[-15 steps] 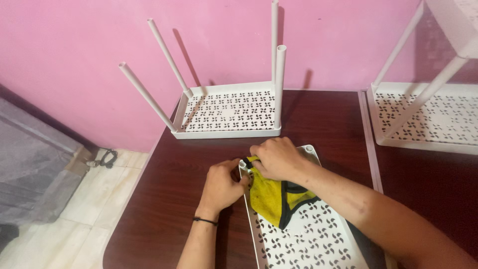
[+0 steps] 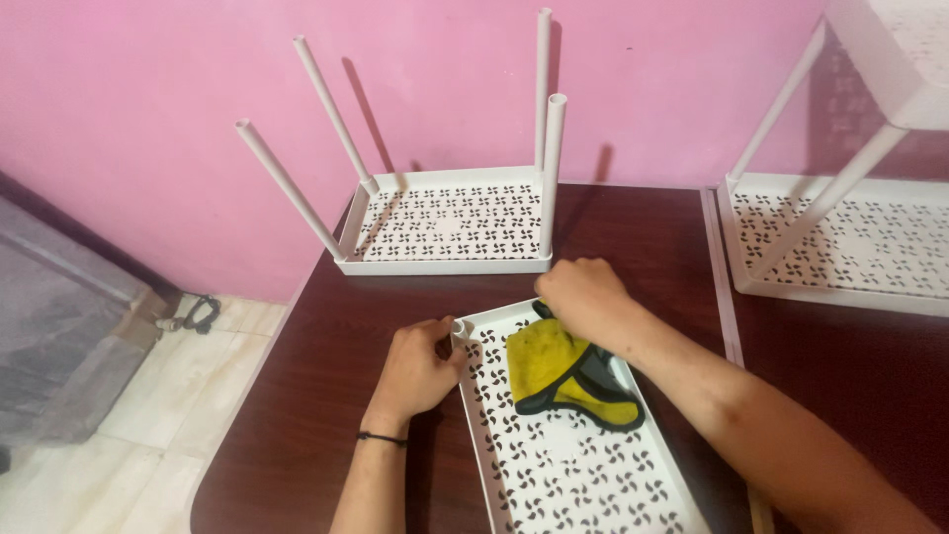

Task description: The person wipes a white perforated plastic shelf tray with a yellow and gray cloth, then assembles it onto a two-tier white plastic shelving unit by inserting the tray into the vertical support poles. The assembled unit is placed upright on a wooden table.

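Observation:
A white perforated plastic tray lies on the dark brown table in front of me. My left hand grips the tray's near-left corner at its socket. My right hand is closed at the tray's far edge, on the top of a yellow and black cloth that lies inside the tray. Whether the fingers pinch the cloth or just press on it is hidden by the hand.
A second white tray with several upright white poles stands by the pink wall. A stacked white rack stands at the right on an adjoining table. The table's left edge drops to a tiled floor with a cable.
My right hand has shifted right and back to the tray's far edge. More of the cloth is now uncovered. My left hand stays at the tray's corner.

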